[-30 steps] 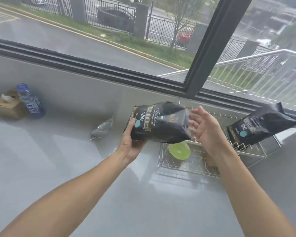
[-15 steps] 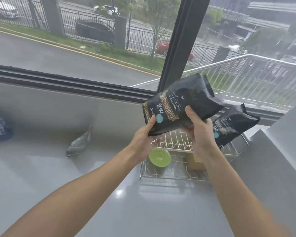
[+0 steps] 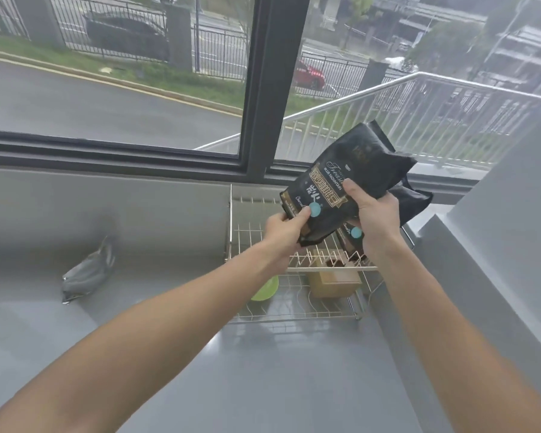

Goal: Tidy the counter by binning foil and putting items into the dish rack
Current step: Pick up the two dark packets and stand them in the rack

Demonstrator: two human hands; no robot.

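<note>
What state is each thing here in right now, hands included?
Left hand: gripping the held bag's lower corner.
Right hand: gripping the held bag.
Held bag: tilted, above the dish rack.
Second bag: in the rack, mostly hidden.
Dish rack: on the counter.
Green bowl: in the rack.
Foil: crumpled on the counter.

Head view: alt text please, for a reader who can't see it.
Both hands, left and right, hold a black coffee bag above a wire dish rack containing another black bag, a green bowl and a wooden box. Crumpled foil lies on the grey counter.
</note>
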